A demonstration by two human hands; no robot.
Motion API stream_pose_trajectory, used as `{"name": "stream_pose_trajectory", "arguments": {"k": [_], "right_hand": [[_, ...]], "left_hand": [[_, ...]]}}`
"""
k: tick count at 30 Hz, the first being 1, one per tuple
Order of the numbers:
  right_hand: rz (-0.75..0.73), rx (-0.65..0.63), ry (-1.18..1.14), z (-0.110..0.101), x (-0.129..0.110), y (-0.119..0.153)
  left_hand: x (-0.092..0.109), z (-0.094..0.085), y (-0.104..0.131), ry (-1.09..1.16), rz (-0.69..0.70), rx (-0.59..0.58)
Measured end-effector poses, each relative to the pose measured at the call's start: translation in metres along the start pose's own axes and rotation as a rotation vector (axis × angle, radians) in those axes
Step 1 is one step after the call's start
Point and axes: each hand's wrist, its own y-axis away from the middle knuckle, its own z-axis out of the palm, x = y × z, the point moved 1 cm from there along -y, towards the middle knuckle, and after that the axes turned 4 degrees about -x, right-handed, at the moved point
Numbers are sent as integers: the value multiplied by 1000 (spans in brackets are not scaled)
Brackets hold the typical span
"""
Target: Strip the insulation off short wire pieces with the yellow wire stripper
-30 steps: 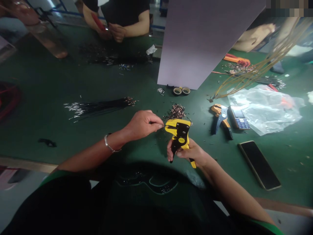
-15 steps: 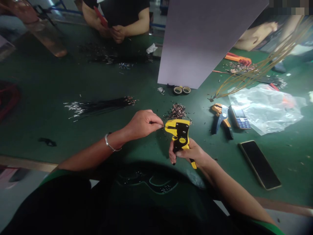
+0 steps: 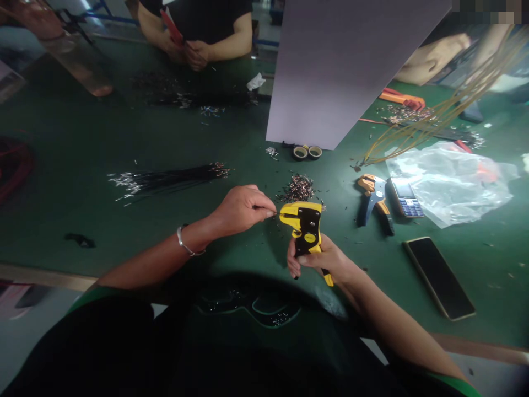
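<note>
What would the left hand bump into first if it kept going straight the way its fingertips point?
Most likely the head of the yellow wire stripper, which the right hand holds just beyond the left hand and its pinched wire, though depth is hard to judge.

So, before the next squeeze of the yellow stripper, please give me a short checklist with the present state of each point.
1. Right hand wraps the handles of the yellow wire stripper: ok.
2. Left hand pinches a thin wire that points at the stripper's head: ok.
3. Wire end seated in the head: cannot tell, too small.
4. Left fingers apart from the head: ok, a small gap shows.
5. Pile of stripped scraps lies behind the tool, not under it: ok.
6. Spare orange stripper and black phone lie to the right, apart from both hands: ok.
</note>
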Motion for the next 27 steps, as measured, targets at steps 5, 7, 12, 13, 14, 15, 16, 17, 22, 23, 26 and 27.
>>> {"name": "stream_pose_trajectory", "arguments": {"k": [5,7,12,13,14,15,16,17,22,23,26,27], "right_hand": [[5,9,-2,-1,2,1],[10,2,4,-2,3,1],[3,24,17,-3,5,2],[4,31,18,-3,5,2],[7,36,18,-3,5,2],[11,39,17,-3,5,2],[15,41,16,-2,5,2],[18,43,17,-2,5,2],[26,60,2,0,4,2],[30,66,-4,0,4,2],[49,93,-10,2,3,2],[55,103,-9,3,3,2]], "left_hand": [[0,0,0,-21,14,8],[0,-1,-1,-29,21,7],[-1,0,-1,-30,24,-3],[-1,0,-1,-29,23,-3],[-2,0,-1,-27,21,-4],[-2,0,-1,-25,19,-5],[-3,1,-1,-24,15,-8],[-3,1,-1,-23,12,-11],[-3,1,-2,-17,-10,-20],[-3,1,-2,-12,-16,-21],[-2,1,-2,-9,-35,-27],[-2,1,-2,-15,-41,-30]]}}
